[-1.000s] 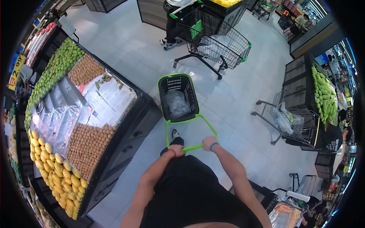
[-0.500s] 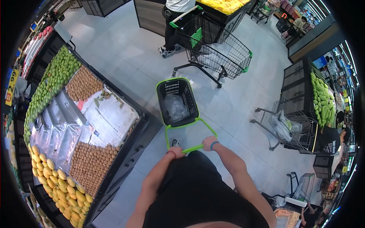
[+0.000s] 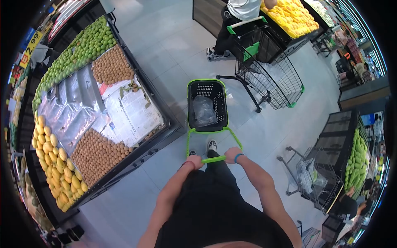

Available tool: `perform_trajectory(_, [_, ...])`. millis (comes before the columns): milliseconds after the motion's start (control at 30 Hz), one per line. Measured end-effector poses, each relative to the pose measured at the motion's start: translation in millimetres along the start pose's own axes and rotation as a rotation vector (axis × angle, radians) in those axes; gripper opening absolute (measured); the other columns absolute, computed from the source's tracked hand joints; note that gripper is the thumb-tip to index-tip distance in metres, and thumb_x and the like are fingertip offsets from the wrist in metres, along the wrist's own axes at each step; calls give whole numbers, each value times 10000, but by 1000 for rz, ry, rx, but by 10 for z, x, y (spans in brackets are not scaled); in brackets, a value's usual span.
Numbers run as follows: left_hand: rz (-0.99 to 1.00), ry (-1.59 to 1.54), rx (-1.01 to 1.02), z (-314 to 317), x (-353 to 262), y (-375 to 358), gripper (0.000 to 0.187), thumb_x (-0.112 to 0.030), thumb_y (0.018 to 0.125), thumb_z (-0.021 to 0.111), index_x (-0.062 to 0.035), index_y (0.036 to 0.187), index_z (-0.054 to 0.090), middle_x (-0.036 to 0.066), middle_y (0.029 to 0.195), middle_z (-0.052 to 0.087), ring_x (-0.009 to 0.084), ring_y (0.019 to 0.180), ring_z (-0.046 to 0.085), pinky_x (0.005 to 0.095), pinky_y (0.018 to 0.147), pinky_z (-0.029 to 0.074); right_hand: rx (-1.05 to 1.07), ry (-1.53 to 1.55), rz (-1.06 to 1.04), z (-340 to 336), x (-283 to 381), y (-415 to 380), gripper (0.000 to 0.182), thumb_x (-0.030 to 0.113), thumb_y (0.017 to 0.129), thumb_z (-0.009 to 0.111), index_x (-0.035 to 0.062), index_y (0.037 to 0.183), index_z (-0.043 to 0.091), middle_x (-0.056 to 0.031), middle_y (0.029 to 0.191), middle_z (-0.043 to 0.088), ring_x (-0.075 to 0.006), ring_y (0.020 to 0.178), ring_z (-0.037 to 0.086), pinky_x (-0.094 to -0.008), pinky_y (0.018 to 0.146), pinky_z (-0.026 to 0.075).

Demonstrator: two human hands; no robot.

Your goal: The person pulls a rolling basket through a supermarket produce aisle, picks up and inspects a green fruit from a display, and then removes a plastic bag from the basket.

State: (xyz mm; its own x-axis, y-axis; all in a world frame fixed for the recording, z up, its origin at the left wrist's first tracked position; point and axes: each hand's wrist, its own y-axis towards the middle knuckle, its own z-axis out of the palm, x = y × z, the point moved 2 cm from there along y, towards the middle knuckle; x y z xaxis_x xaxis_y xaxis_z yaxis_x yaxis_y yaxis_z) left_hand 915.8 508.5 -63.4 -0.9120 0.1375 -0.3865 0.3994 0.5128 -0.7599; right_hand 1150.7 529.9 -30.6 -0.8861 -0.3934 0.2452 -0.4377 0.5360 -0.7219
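In front of me on the floor is a black shopping basket (image 3: 190, 101) with a green rim and a long green pull handle (image 3: 214, 159). A clear plastic bag (image 3: 204, 112) lies inside it; its contents are hard to make out. My left hand (image 3: 195, 161), with a red band at the wrist, is closed round the left end of the handle's crossbar. My right hand (image 3: 233, 155), a blue band on its wrist, grips the right end. The handle tilts toward my body, above my checkered shoes (image 3: 212, 145).
Left of me stands a produce stand (image 3: 128, 111) with green fruit, small brown fruit and yellow mangoes. A shopping cart (image 3: 271, 76) and a person (image 3: 237, 20) are ahead right, beside a yellow fruit display (image 3: 289, 18). Another cart (image 3: 312, 175) stands by green vegetables (image 3: 356, 163) at right.
The view has turned and moved forward. The basket now appears nearer the middle, with the cart and person ahead shifted right. Both hands still hold the handle.
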Motion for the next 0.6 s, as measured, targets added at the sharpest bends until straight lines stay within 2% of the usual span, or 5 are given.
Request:
perform_trajectory(200, [-91,-80,-66,-142,-277,250,387,-381,791,518,-66,956,672,187,988,642,334,938,615,428,840,476,-15,-118,-110,-317,-494,205,265,311,719,510,129,769,695,-148,823,664,-322,804,633,-420,745,488])
perform_trajectory(267, [-113,-103,-74,-242,-407,267,387,-384,793,515,-73,963,671,182,992,642,338,940,613,425,848,473,-33,-155,-153,-403,-629,252,252,302,694,508,144,765,691,-145,793,665,-328,776,644,-435,705,501])
perform_trajectory(600, [-232,-230,-151,-214,-615,589,373,-404,794,533,-102,972,661,176,976,646,348,921,611,441,831,476,-49,-269,-300,-700,-1050,493,251,306,693,513,140,759,690,-146,794,665,-323,761,646,-433,697,501])
